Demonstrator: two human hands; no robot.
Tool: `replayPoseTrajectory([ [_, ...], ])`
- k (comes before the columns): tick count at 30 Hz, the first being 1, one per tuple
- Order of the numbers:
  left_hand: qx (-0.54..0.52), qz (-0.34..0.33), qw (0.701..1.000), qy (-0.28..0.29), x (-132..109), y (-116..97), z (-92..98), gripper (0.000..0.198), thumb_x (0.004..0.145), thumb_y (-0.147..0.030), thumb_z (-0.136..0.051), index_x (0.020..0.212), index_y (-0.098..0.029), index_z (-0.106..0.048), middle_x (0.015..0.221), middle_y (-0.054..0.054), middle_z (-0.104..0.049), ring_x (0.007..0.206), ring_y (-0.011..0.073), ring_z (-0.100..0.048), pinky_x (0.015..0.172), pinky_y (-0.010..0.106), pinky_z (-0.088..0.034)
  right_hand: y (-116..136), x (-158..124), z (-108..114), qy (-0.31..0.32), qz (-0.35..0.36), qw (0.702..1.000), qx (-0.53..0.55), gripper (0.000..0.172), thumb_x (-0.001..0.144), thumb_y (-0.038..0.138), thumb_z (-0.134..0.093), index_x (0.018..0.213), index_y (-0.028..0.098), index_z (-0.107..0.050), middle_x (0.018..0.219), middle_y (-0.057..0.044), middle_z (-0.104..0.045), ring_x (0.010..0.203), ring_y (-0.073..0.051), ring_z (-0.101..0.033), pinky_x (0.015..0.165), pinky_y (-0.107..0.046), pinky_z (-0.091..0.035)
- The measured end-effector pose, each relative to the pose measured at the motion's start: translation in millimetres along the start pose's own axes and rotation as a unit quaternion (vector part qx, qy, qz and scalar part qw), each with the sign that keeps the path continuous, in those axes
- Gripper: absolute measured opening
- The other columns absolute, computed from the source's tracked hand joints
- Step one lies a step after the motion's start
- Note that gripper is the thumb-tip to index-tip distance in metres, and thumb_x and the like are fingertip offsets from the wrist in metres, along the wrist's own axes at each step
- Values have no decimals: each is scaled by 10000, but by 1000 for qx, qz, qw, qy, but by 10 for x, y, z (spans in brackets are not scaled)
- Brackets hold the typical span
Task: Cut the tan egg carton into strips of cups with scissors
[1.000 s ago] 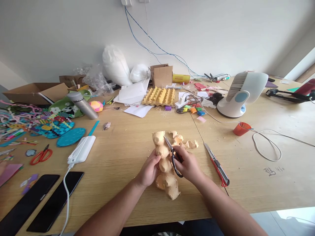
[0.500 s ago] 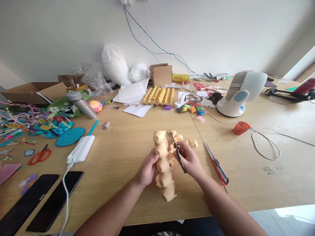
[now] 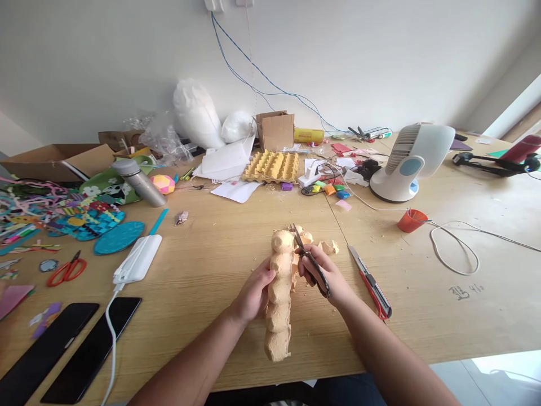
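My left hand (image 3: 254, 293) grips a long strip of tan egg-carton cups (image 3: 279, 299) at its middle, holding it lengthwise over the wooden table (image 3: 211, 254). My right hand (image 3: 325, 276) is closed on black scissors (image 3: 310, 260), whose blades point up and left and touch the strip's upper right side. Cut-off carton scraps (image 3: 327, 246) lie just behind the strip.
A red utility knife (image 3: 371, 285) lies right of my right hand. An orange cup (image 3: 411, 220), a white fan (image 3: 409, 160) and a looped cable (image 3: 454, 254) are at the right. A power bank (image 3: 137, 266), two phones (image 3: 91, 347), red scissors (image 3: 63, 270) and craft clutter are at the left; a whole egg tray (image 3: 273, 165) is behind.
The carton strip has turned straighter and slid toward me in my left hand. My right hand has brought the scissors back against the strip's upper right side.
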State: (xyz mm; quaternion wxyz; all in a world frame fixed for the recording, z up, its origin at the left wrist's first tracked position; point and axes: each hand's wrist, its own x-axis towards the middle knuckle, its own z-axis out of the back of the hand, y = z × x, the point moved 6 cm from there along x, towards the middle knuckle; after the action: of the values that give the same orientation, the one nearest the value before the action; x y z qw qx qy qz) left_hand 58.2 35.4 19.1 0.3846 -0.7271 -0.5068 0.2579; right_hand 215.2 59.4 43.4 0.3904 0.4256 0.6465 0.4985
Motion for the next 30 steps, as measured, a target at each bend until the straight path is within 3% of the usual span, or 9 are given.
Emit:
replayPoseTrajectory([
  [6,-5,17,1000,6,-1,-1,-14,421,930,-508,-726,1195,-180,-725,952,73,-731,818,191,-667,753,289,-560,11,23,3,4,1,1000,15,634,790,744,-789,1094,236,-561,702,64,-582,516,-88,-389,505,-244,-252],
  [16,-17,23,999,16,-4,-9,4,449,951,-493,-698,1272,-180,-691,1002,85,-745,851,206,-690,768,305,-571,24,34,3,-7,26,1000,-2,594,804,717,-802,1092,249,-575,642,95,-422,516,-91,-289,473,-250,-223],
  [20,-10,24,1000,13,-14,-57,38,468,947,-496,-704,1296,-185,-685,1072,90,-755,891,207,-704,780,300,-581,18,31,14,-14,35,999,-9,576,814,700,-804,1101,245,-598,646,86,-414,532,-99,-322,480,-250,-233],
  [24,-1,26,1000,14,-17,-119,34,484,915,-513,-742,1265,-183,-698,1043,78,-757,822,176,-695,718,267,-574,10,20,19,-25,43,999,-4,572,818,686,-804,1117,236,-614,664,71,-440,560,-108,-384,494,-248,-263],
  [30,2,24,1000,14,-11,-155,59,478,886,-517,-769,1231,-191,-713,909,41,-727,729,159,-668,660,259,-564,24,1,4,-16,38,999,-9,545,817,661,-816,1088,233,-613,626,92,-395,520,-89,-324,465,-239,-226],
])
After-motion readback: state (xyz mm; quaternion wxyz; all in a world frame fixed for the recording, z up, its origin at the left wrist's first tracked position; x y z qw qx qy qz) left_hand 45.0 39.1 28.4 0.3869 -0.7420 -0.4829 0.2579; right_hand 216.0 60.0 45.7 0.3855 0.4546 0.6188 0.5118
